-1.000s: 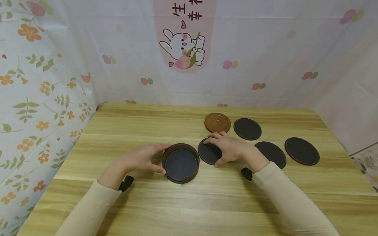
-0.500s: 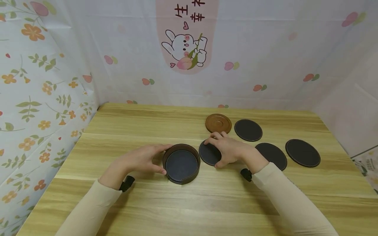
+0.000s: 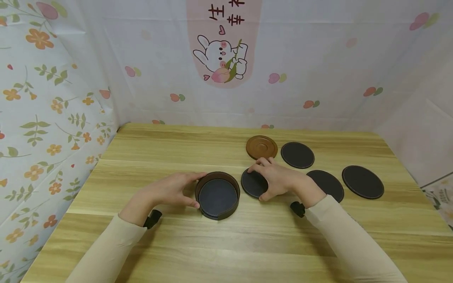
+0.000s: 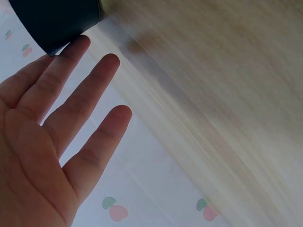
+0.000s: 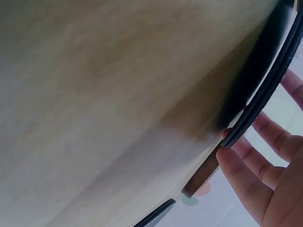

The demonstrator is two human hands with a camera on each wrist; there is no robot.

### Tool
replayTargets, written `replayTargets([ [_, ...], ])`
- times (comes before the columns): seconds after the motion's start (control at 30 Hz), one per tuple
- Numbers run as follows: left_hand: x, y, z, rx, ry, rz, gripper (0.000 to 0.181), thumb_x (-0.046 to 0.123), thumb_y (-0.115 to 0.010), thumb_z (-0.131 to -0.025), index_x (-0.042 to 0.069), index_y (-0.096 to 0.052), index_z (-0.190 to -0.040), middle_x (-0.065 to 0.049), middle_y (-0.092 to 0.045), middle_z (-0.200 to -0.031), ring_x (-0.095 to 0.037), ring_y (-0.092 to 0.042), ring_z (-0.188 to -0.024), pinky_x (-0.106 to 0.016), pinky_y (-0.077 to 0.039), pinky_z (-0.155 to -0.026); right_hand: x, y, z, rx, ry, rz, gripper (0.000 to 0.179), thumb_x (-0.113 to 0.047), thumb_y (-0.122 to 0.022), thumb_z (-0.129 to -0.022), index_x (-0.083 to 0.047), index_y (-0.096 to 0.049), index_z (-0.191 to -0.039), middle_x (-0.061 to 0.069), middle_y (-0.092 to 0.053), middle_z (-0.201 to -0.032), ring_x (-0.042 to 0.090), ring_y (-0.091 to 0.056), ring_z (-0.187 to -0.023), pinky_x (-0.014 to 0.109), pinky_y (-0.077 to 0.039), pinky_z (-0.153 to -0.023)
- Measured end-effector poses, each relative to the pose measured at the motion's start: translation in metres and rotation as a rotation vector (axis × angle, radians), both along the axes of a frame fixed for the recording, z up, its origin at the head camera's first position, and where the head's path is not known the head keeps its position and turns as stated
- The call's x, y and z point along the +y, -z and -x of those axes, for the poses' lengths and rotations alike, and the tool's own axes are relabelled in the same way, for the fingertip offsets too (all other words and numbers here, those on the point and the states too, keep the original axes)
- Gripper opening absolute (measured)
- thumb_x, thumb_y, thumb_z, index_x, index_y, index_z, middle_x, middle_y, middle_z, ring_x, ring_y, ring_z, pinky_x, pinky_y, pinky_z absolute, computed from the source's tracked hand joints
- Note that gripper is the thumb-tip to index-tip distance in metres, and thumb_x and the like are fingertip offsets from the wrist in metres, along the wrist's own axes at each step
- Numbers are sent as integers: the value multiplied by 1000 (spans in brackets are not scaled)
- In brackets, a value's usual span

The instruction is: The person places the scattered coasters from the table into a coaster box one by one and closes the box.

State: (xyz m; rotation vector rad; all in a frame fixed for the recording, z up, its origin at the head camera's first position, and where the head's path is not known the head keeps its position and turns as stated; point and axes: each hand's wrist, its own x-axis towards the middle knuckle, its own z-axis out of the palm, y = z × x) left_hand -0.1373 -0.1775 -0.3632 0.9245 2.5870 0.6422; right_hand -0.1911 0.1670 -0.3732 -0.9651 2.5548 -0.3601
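My left hand rests against the left side of a round dark brown coaster holder, its thumb and index finger at the rim. A dark coaster lies inside. In the left wrist view, the straight fingers of the left hand meet the holder's dark outer wall. My right hand grips another round black coaster by its edges, just right of the holder. The right wrist view shows that coaster edge-on, a gap beneath it, between thumb and fingers of the right hand.
A brown wooden saucer-like disc lies behind the right hand. Several black coasters are spread to the right: one at the back, one partly behind the right forearm, and one farther right. A floral cloth borders the wood-grain table.
The coaster in my right hand has shifted slightly right and its gap from the holder has grown. My left hand and the holder have stayed put.
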Motion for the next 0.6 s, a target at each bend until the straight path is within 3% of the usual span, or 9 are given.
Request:
replayTargets([
  [0.4, -1, 3, 2, -23, -11, -13, 93, 41, -83, -79, 8, -38, -153, -7, -51, -150, -30, -46, -140, -49, -39, -114, 6, -6, -8, -43, 46, 12, 78, -31, -86, -73, -18, -48, -141, 12, -36, -146, 35, -36, -130, 49, -48, -97],
  [0.6, -1, 3, 2, -18, -14, -6, 93, 42, -83, -79, 8, -39, -153, -8, -51, -150, -31, -46, -140, -50, -39, -114, 8, -9, -13, -15, 45, 39, 79, -32, -85, -72, -19, -49, -141, 11, -37, -144, 33, -38, -128, 47, -48, -96],
])
